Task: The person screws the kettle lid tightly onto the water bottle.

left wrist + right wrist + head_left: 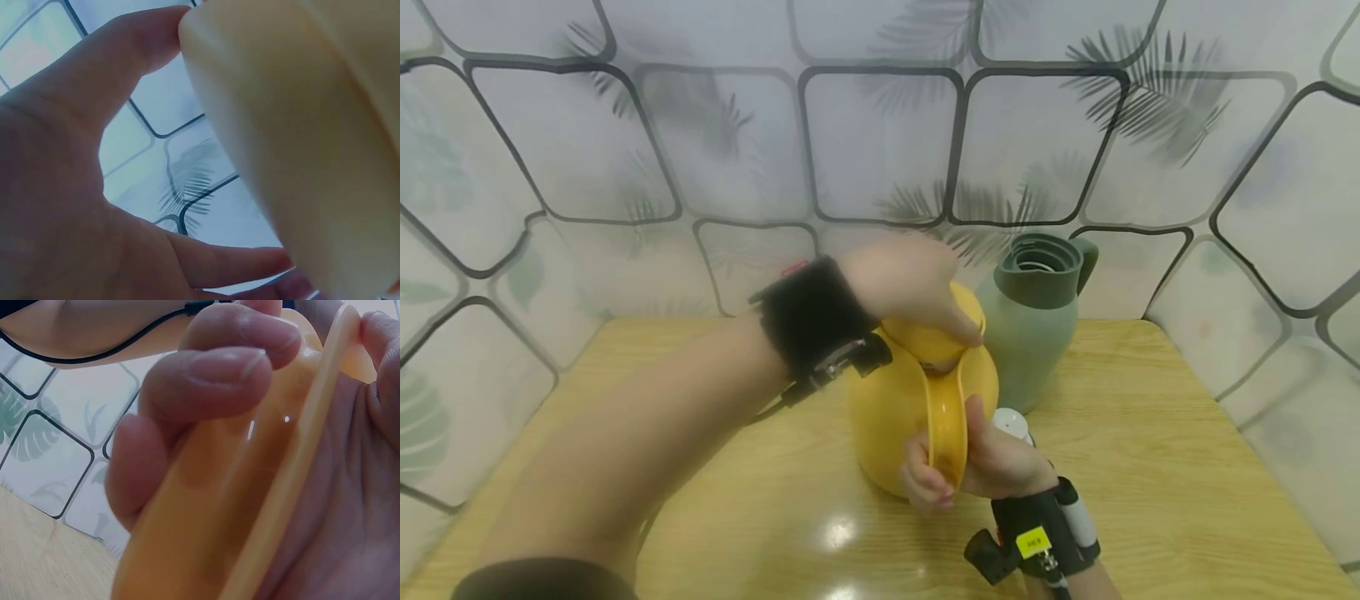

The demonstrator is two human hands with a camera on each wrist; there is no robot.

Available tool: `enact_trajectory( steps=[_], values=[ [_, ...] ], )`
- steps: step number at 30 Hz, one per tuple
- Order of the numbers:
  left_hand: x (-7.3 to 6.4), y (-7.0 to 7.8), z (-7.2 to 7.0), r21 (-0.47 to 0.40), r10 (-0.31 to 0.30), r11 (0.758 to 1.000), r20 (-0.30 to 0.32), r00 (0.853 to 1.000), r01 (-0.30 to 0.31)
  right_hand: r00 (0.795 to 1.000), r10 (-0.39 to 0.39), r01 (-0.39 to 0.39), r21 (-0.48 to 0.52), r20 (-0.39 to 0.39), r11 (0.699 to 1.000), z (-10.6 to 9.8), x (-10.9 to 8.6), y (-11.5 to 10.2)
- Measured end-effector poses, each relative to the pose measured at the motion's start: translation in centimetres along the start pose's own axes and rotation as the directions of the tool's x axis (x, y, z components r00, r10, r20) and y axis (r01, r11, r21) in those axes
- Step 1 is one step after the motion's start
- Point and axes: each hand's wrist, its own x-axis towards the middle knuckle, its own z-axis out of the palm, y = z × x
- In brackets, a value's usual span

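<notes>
A yellow jug [883, 417] stands on the wooden table, its handle [947, 421] turned toward me. My right hand [1003, 462] grips that handle; in the right wrist view its fingers [206, 384] curl round the glossy strip. Over the jug's mouth, my left hand [906, 275] holds the yellow lid [925, 337] from above. From the left wrist, the thumb [144, 37] and fingertips sit against the side of the lid [294, 144], with a gap between palm and lid. Much of the mouth is hidden behind lid and hand.
Just behind the yellow jug, to the right, stands a green vacuum jug [1033, 350] with a dark green top, showing an uncovered mouth. A white round-topped object [1011, 423] is partly hidden behind my right hand. A patterned wall covering [880, 150] rises behind the table [1150, 467].
</notes>
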Motion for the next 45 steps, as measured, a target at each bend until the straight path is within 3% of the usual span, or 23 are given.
enact_trajectory(
  steps=[13, 23, 31, 45],
  values=[
    [0.0, -0.1, 0.0, -0.012, -0.003, 1.000, -0.001, 1.000, 0.003, 1.000, -0.004, 0.004, -0.001, -0.006, 1.000, 0.1, -0.1, 0.0],
    [0.2, -0.4, -0.2, 0.043, 0.064, 0.997, 0.036, 0.997, -0.065, 1.000, -0.004, 0.004, -0.007, -0.014, 1.000, 0.1, -0.1, 0.0],
    [0.5, -1.2, -0.6, 0.057, 0.187, 0.980, 0.094, 0.978, -0.193, 1.000, 0.002, -0.002, -0.006, -0.018, 1.000, 0.1, -0.1, 0.0],
    [0.7, -1.6, -1.1, 0.056, 0.224, 0.971, 0.143, 0.964, -0.234, 1.000, 0.005, -0.005, -0.003, -0.013, 1.000, 0.1, 0.0, 0.0]
  ],
)
